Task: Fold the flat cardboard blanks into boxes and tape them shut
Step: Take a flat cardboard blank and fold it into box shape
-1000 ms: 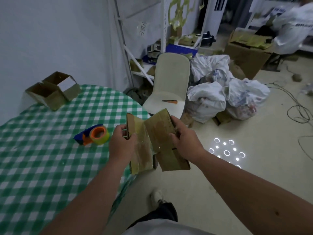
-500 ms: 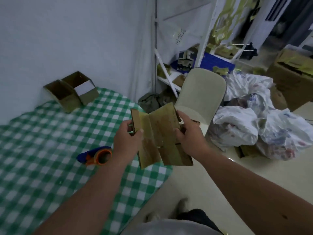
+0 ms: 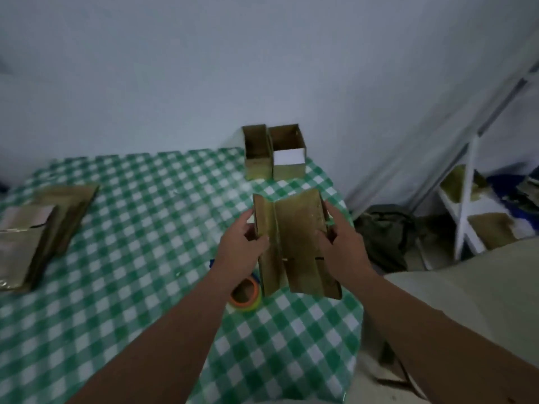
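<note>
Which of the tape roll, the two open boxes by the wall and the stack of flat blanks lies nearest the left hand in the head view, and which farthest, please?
From the left hand:
1. Tape roll: just below the hand, partly hidden by the wrist.
2. Open boxes: at the table's far edge, by the wall.
3. Stack of flat blanks: far left on the table.

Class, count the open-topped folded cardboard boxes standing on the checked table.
2. Both stand side by side at the table's far edge by the wall: the left box and the right box. None appears hidden.
</note>
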